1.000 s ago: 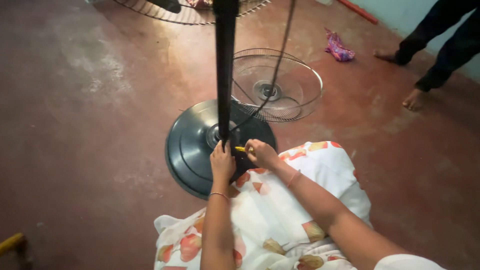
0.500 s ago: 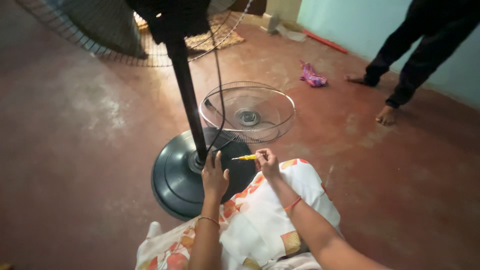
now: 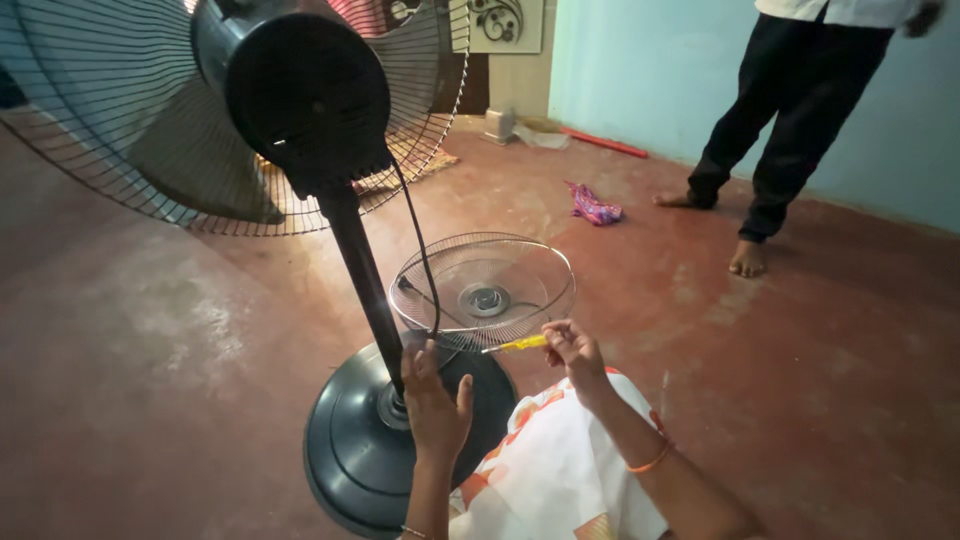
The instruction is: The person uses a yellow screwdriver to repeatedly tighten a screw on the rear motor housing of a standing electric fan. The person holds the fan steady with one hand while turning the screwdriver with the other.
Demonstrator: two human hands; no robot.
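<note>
A small yellow-handled screwdriver (image 3: 517, 345) is pinched between the fingertips of the right hand (image 3: 572, 350), its tip pointed left toward the black pole (image 3: 362, 290) of a pedestal fan. The left hand (image 3: 435, 405) is held loosely open, fingers spread upward, touching the pole just above the round dark base (image 3: 345, 455), which rests on the red cement floor (image 3: 150, 380). The fan's black motor housing (image 3: 305, 85) and rear wire guard (image 3: 90, 130) are seen tilted overhead, a black cord (image 3: 420, 250) hanging from the housing. A detached wire grille (image 3: 485, 290) lies flat on the floor just beyond the hands. Farther off, a crumpled pink-and-purple cloth (image 3: 595, 208) lies near the bare feet of a standing person in dark trousers (image 3: 790, 120), beside a pale turquoise wall (image 3: 640, 70).
</note>
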